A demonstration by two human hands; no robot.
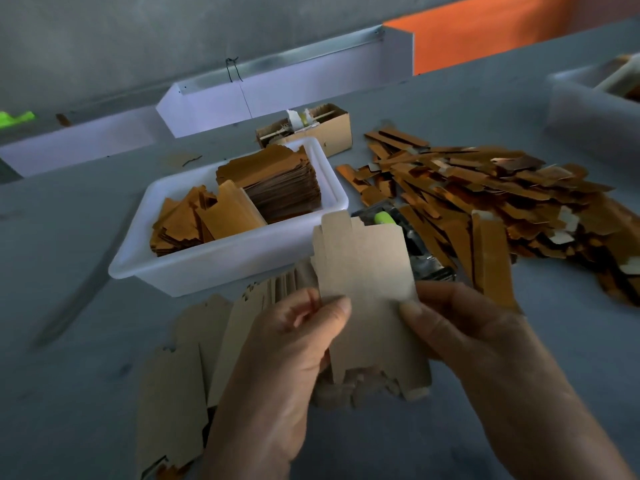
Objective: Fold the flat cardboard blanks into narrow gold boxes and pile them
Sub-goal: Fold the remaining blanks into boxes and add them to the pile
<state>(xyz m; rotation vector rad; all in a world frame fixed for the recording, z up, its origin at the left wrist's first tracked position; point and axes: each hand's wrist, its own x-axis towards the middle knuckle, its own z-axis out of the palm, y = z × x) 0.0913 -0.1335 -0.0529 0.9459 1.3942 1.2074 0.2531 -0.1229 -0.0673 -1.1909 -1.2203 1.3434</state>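
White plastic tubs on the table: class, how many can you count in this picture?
2. One white tub sits mid-table, holding gold blanks, just beyond the hands. A second tub sits at the far right edge, partly cut off; more may lie outside view.

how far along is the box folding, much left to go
Done: a big pile of folded gold boxes lies at right. In hand: both hands, left hand and right hand, pinch one flat blank. Left: many stacked blanks in the white tub.
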